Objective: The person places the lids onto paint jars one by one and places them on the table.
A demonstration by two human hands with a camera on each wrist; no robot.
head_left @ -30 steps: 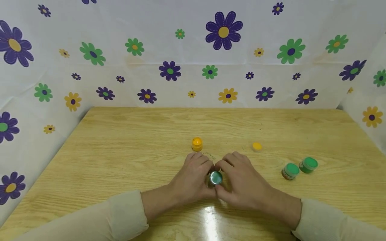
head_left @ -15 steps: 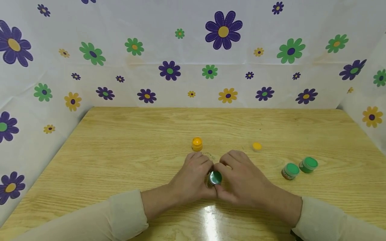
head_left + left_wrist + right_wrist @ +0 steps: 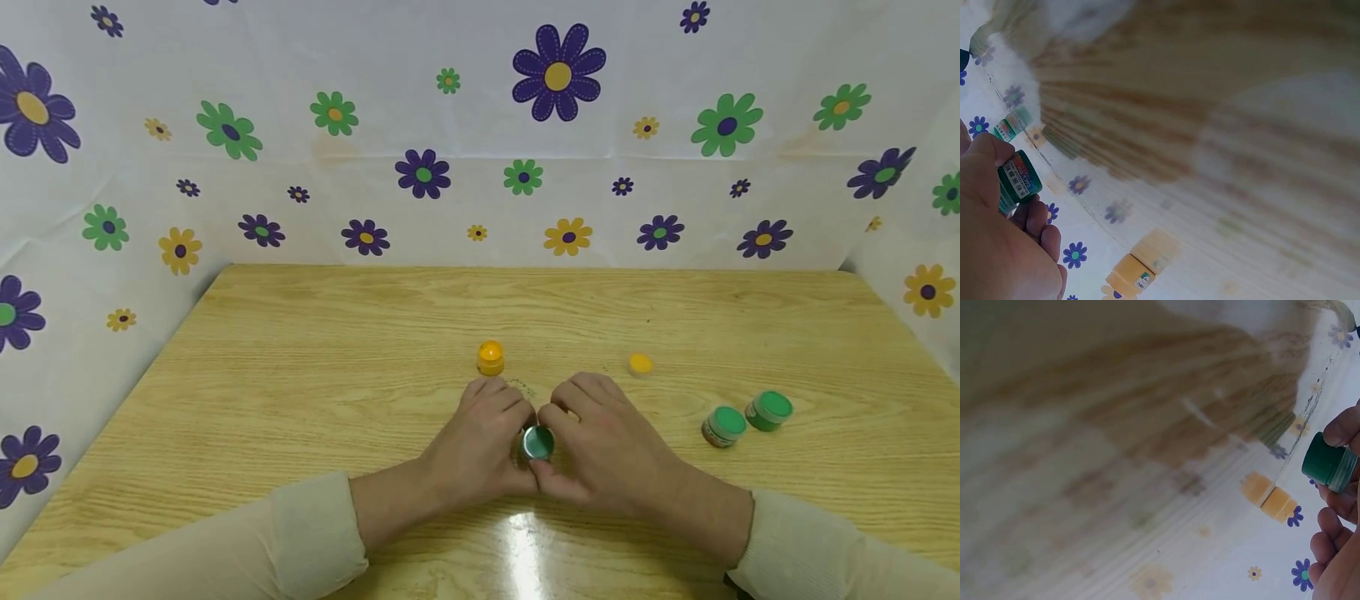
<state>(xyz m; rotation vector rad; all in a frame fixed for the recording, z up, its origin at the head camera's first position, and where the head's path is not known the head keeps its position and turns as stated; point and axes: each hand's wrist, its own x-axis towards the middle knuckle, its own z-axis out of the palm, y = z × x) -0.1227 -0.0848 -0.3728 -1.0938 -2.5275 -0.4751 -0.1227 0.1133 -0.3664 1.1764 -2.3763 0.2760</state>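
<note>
Both hands meet around a small green paint jar (image 3: 537, 443) near the front middle of the table, its round top facing up in the head view. My left hand (image 3: 476, 442) grips it from the left, with thumb and curled fingers around its side. From the right, my right hand (image 3: 611, 450) pinches it between thumb and forefinger. A printed label shows on the jar (image 3: 1020, 177) in the left wrist view. The right wrist view shows the jar's green part and a clear rim (image 3: 1341, 472). Fingers hide part of its side.
A yellow paint jar (image 3: 491, 359) stands just beyond the left hand. A small yellow disc (image 3: 641, 364) lies farther right. Two green-topped jars (image 3: 724, 426) stand side by side on the right. A flower-printed cloth (image 3: 480, 125) surrounds the wooden table (image 3: 300, 350).
The right hand's fingers have shifted slightly around the jar and its top has tipped a little. The left hand keeps its place. Other objects stay put.
</note>
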